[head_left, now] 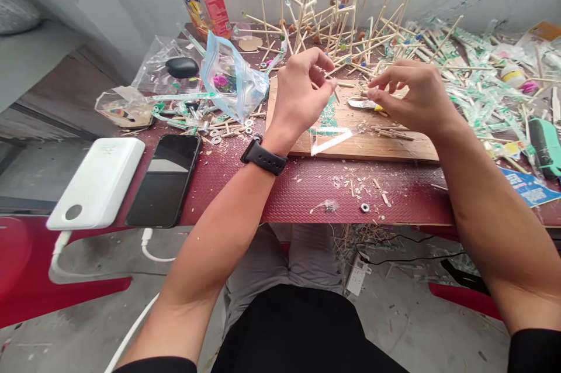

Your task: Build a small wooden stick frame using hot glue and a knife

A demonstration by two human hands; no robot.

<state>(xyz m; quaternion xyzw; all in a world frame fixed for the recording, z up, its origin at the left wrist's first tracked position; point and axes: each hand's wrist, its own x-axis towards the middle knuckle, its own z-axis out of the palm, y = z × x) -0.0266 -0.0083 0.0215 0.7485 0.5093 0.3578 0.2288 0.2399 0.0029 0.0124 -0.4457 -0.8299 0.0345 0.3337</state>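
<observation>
My left hand, with a black watch on the wrist, is raised over a wooden board, its fingers pinched on a thin wooden stick. My right hand hovers just to the right, fingers curled and pinched near the stick's end; what it holds is too small to make out. Below the hands lie a small cutter with a yellow handle and a clear triangle ruler on the board.
A stick-and-bead structure stands at the back. A zip bag, washers, a black phone and a white power bank lie to the left. Wrappers and sticks litter the right side, with a teal tool. Shavings cover the red table.
</observation>
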